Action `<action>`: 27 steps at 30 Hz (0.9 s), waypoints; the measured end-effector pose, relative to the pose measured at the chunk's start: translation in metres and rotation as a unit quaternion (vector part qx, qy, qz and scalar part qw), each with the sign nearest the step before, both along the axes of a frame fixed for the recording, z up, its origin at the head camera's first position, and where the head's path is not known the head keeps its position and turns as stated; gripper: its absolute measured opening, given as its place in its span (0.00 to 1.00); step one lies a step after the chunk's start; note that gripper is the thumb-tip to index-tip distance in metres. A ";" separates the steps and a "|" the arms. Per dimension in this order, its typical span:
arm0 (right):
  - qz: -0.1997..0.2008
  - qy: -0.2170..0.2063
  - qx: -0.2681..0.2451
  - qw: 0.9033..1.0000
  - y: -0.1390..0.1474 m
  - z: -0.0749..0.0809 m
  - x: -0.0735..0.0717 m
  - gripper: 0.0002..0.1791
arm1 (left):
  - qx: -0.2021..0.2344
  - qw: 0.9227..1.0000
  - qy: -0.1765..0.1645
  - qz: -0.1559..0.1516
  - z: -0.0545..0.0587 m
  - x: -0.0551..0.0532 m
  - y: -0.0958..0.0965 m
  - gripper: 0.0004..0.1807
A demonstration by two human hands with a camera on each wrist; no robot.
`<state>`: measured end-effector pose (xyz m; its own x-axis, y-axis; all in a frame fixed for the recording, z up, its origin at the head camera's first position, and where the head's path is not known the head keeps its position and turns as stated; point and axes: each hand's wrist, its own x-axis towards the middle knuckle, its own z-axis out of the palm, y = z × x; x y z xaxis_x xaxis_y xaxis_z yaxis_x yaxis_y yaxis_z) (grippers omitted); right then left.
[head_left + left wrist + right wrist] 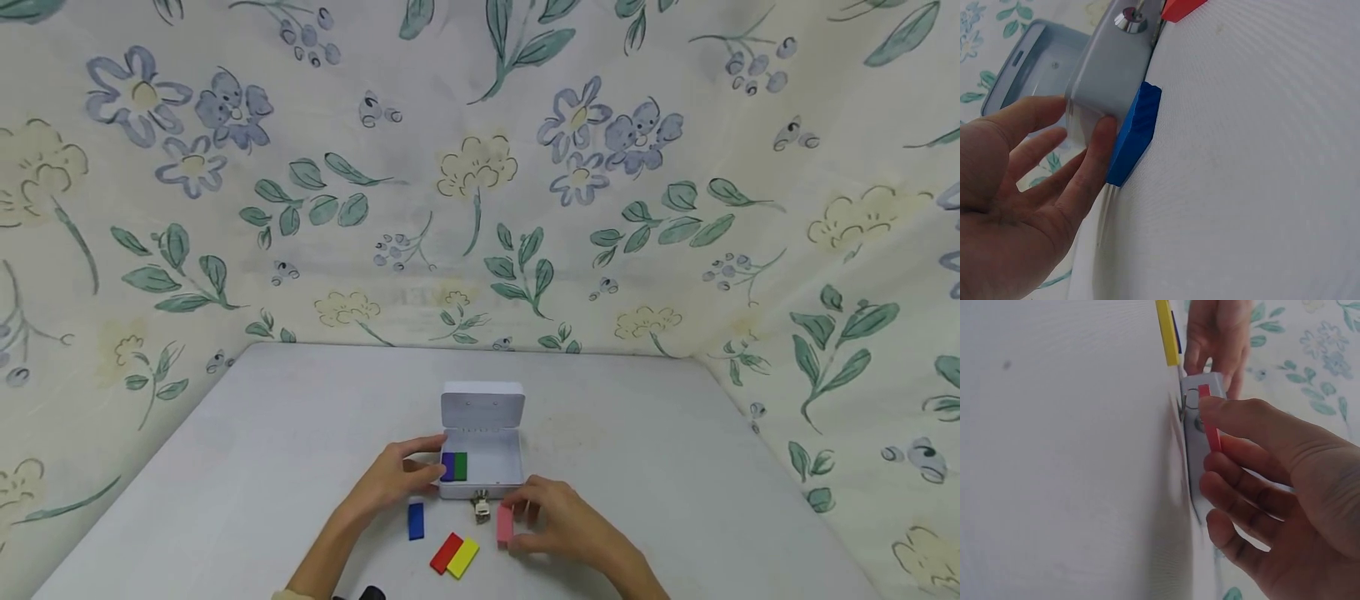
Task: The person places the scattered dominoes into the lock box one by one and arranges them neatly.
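Pink block (505, 527) at the lower centre of the frame: from where I stand, the right hand (562, 521) has it pinched between thumb and fingers, just in front of an open white box (457, 492). The left hand (401, 475) has its grip spread, fingers touching the box's left side. Inside, at the left, a purple block (447, 467) and a green block (461, 467) sit together. Nearer the frame's bottom, a blue block (416, 522), a red block (447, 553) and a yellow block (463, 558) lie on the desk (637, 433).
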<state>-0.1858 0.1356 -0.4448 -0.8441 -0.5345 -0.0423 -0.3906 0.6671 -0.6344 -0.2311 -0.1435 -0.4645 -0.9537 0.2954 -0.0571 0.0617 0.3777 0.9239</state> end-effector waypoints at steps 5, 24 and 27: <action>0.002 0.003 -0.008 1.000 0.001 0.005 -0.004 0.23 | 0.007 1.000 -0.005 -0.001 0.002 0.000 0.000 0.30; 0.019 0.084 -0.003 0.996 -0.005 0.036 -0.037 0.20 | 0.006 1.000 -0.002 -0.003 0.002 0.001 -0.001 0.30; 0.022 0.088 -0.012 0.996 -0.007 0.038 -0.041 0.21 | 0.010 1.000 -0.004 -0.004 0.000 0.001 -0.001 0.30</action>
